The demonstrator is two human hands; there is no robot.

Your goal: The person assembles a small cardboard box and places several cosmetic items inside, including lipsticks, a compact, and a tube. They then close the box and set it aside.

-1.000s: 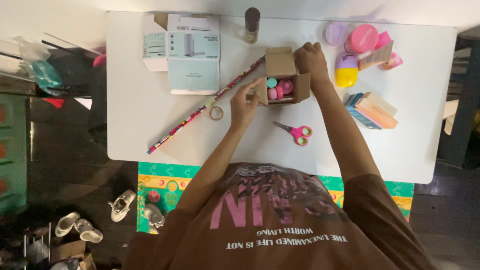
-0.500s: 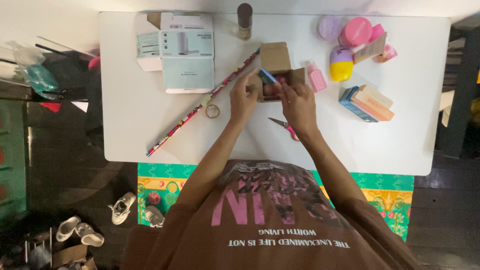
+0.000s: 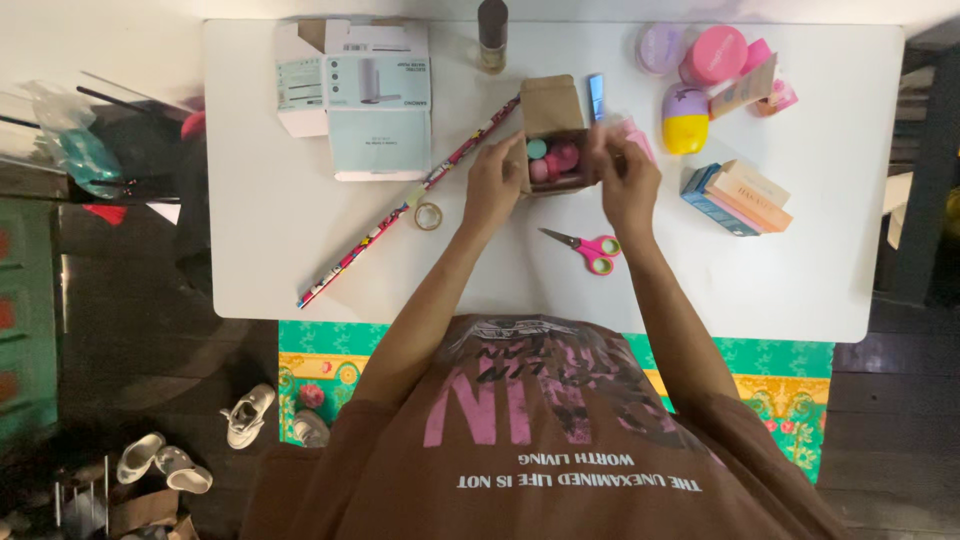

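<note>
Gripping the left wall of the small cardboard box (image 3: 553, 118), left hand (image 3: 492, 190) curled shut on it; box sits mid-table (image 3: 300, 230), flap up, round pink and teal items inside. Right hand (image 3: 625, 180) at the box's right side, fingers bent; can't tell what it holds. Scissors (image 3: 588, 248) just below.
</note>
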